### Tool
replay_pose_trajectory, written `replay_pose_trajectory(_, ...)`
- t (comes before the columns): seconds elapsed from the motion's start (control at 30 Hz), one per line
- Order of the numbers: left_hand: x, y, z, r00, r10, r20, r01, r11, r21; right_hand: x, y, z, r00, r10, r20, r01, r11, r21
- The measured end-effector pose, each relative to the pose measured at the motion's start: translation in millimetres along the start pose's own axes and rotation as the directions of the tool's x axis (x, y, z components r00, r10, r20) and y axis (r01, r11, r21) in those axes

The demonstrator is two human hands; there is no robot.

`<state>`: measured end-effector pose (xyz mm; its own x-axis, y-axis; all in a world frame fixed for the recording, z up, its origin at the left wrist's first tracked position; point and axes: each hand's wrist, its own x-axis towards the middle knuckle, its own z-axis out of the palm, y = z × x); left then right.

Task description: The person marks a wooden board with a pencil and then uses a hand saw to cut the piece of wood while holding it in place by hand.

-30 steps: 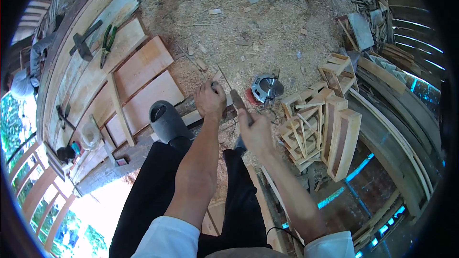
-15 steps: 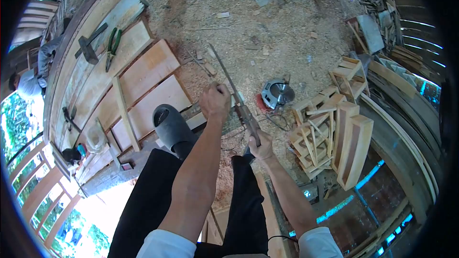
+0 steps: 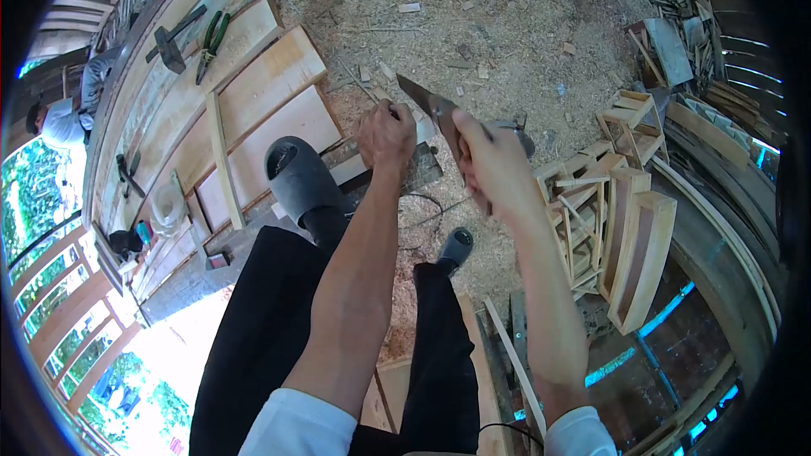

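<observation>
My right hand is wrapped round the handle of a long-bladed tool, which looks like a saw. Its blade tip points up and to the left, above my left hand. My left hand is closed over a thin wooden strip at the bench's edge, beside a pale board. Most of the strip is hidden under the fingers. A grey shoe rests on the boards left of my left forearm.
Hammer, pliers and a wooden batten lie on the left boards. Wooden frames stand at the right. A circular saw sits partly behind my right hand. Another person is at the far left.
My right hand has moved up and right with the tool, whose blade now sits more tilted. The view has shifted, and a second shoe shows below. My left hand remains closed near the bench edge.
</observation>
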<state>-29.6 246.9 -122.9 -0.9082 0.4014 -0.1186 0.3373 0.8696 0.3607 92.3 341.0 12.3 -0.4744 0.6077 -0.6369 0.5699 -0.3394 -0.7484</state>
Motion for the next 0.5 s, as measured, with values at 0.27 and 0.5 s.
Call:
replay_pose_trajectory(0.27,7,1,-2,0.988,-0.109,0.113,0.109,0.994,0.001,-21,79,-10,0.994,-0.089,-0.063,0.084,0.994,-0.073)
replay_pose_trajectory(0.5,10,1,2,0.981,-0.12,0.15,0.121,0.993,0.0,-26,187,35,0.804,-0.593,-0.052,0.546,0.769,-0.331)
